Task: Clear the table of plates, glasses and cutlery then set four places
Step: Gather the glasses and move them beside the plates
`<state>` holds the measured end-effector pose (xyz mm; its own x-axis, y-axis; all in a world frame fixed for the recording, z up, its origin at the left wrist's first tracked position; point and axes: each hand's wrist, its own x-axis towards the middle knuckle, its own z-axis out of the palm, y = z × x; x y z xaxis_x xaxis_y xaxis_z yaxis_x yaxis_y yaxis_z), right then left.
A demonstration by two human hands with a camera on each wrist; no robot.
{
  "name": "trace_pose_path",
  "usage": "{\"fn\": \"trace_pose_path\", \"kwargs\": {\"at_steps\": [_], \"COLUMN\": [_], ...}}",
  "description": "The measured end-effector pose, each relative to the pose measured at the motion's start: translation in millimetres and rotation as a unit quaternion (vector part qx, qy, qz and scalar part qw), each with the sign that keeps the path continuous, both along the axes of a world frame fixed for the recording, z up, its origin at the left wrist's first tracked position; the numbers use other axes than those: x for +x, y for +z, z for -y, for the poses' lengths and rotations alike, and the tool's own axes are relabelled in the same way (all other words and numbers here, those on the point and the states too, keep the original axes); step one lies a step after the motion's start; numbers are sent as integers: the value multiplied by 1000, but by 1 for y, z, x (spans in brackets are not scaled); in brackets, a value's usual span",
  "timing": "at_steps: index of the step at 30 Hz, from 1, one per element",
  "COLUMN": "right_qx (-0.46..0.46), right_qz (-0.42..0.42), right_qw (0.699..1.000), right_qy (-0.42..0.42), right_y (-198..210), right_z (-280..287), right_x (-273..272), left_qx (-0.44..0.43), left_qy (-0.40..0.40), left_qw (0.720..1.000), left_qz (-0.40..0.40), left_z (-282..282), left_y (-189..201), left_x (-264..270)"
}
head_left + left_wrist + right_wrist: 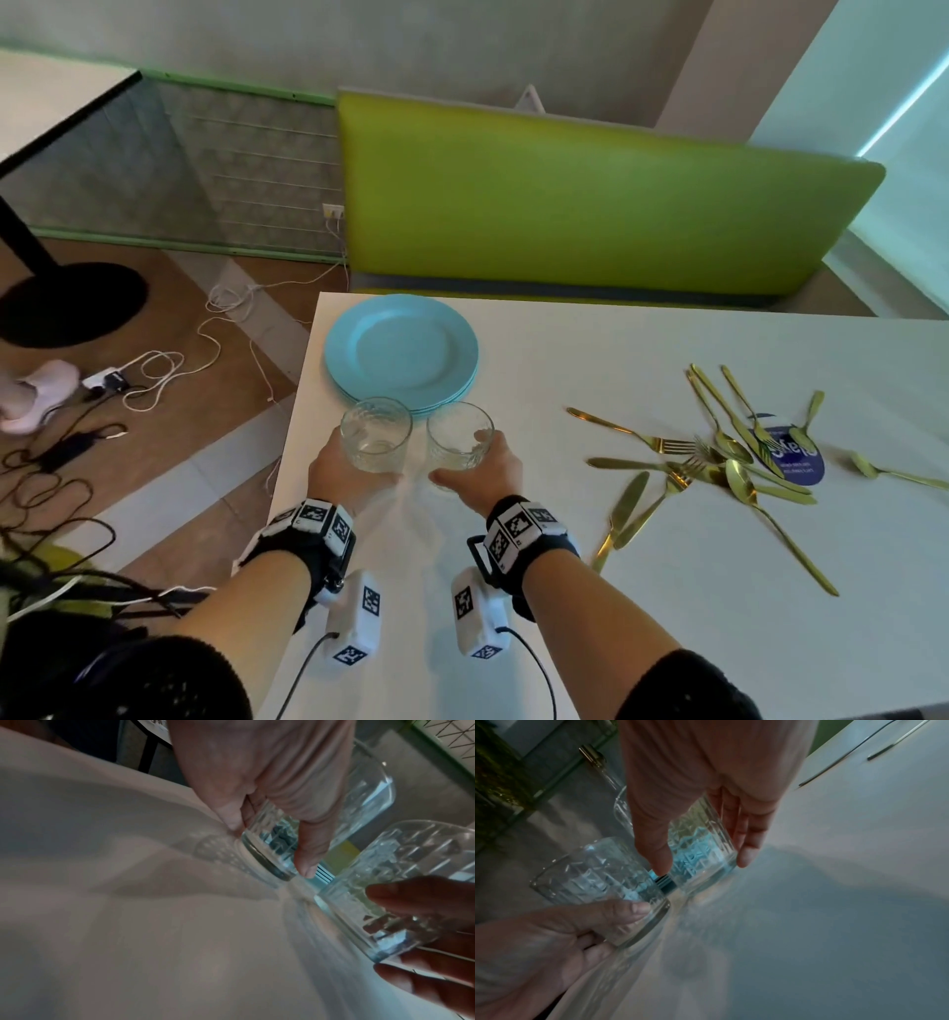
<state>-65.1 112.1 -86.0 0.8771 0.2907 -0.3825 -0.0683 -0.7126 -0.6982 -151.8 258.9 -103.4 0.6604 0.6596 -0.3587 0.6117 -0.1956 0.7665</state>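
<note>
A glass in each hand, low centre of the head view.

The left hand [343, 465] grips the left glass [376, 434]; the right hand [485, 470] wraps the right glass [460, 436], both seemingly on the white table [667, 591]. Blue plates [401, 353] are stacked just behind; gold cutlery [719, 462] lies scattered at right.

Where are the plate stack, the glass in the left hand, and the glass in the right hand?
plate stack [401, 350], head view, centre of the top plate.
left glass [376, 434], head view, its near wall.
right glass [700, 854], right wrist view, patterned side wall between thumb and fingers.
</note>
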Motion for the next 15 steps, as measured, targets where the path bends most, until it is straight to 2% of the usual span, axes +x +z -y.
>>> {"fn": "trace_pose_path", "kwargs": {"at_steps": [3, 15], "right_qx": [8, 9], "right_qz": [3, 20], "right_qw": [1000, 999], "right_qy": [8, 27], "right_y": [-4, -6], "right_z": [-14, -37], "right_x": [4, 16], "left_qx": [17, -16], "left_qy": [0, 42], "left_qw": [1000, 999], "left_qz": [-16, 23], "left_z": [-7, -18], "left_y": [-3, -2], "left_x": [3, 12]}}
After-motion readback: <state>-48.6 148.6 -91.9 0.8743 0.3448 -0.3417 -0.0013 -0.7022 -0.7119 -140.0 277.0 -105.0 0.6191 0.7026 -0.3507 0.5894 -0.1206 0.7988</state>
